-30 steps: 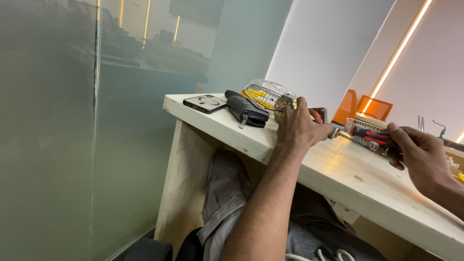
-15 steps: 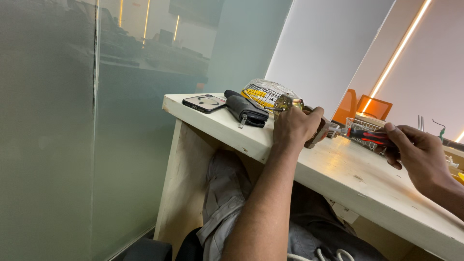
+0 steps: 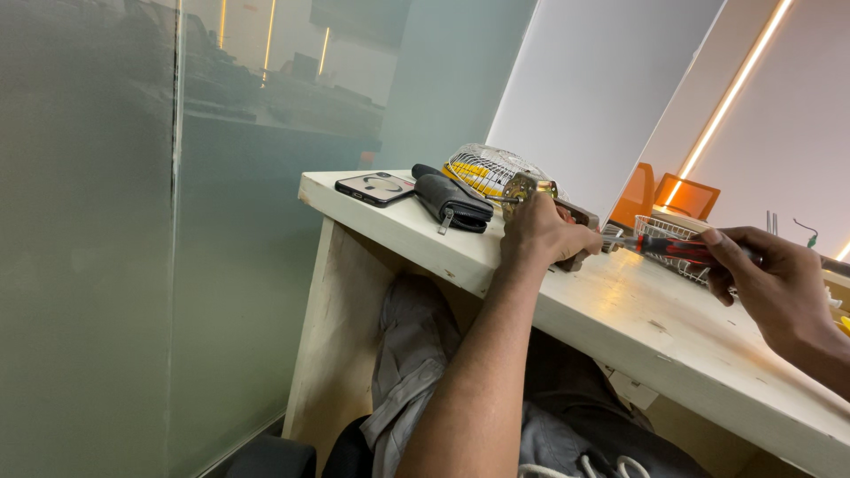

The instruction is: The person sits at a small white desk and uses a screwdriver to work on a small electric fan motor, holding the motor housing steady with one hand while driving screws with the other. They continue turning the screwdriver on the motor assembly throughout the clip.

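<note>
Phone (image 3: 374, 188): lay flat at the desk's (image 3: 620, 310) left end.
Pouch (image 3: 452, 202): black, zipped, just beside the phone.
Fan guard (image 3: 485, 168): white wire, behind the pouch, yellow inside.
Left hand (image 3: 542, 232): closed over a brass-coloured metal part (image 3: 531, 189), hiding most of it.
Screwdriver (image 3: 670, 249): red and black, tip pointing at the part.
Right hand (image 3: 779, 281): gripped the screwdriver's handle.
Wire basket (image 3: 666, 232): behind the screwdriver.
</note>
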